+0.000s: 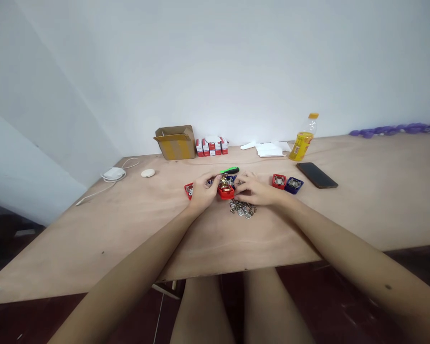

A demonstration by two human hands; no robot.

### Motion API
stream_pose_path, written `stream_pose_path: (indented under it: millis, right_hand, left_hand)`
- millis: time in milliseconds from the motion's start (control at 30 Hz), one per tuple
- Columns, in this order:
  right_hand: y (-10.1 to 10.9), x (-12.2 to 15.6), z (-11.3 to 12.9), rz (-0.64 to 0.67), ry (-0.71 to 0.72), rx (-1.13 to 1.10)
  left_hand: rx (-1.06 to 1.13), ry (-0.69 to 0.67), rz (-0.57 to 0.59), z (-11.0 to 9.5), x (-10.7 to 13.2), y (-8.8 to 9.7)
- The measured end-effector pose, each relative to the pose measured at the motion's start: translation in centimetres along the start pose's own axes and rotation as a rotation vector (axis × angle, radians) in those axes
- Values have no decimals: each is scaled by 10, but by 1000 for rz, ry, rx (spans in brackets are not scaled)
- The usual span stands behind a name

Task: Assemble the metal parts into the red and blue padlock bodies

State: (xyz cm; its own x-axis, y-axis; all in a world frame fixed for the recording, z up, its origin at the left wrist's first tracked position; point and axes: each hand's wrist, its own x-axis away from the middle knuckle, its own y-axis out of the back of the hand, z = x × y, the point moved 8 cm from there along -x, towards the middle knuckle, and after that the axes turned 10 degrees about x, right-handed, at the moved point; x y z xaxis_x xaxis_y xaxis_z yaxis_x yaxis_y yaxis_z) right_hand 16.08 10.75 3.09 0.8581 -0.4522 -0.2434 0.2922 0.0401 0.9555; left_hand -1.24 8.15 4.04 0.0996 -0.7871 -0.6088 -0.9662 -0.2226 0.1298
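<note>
My left hand and my right hand meet over a small red block with a brass-coloured metal part on top, at the middle of the wooden table. The fingers of both hands are curled and pinch at this red block. Just in front of my right hand lies a heap of small silver metal parts. Another red block shows left of my left hand. A green-handled tool lies just behind the hands. A red block and a blue block sit to the right.
A black phone lies right of the blocks, a yellow drink bottle behind it. At the back stand an open cardboard box, small red-and-white boxes and white papers. A white charger with cable lies left.
</note>
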Motion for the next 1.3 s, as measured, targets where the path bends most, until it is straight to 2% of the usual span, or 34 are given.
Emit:
stream_pose_path:
  millis: [133, 433, 567, 1300]
  right_hand:
    - [-3, -3, 3, 26, -19, 0]
    - [-10, -1, -14, 46, -32, 16]
    - [-7, -1, -12, 46, -47, 25]
    - [4, 4, -12, 10, -30, 54]
  left_hand:
    - [14, 27, 14, 1, 0, -2]
    - [-3, 2, 23, -1, 2, -4]
    - [6, -29, 13, -2, 1, -5]
    - [25, 9, 63, 3, 0, -8]
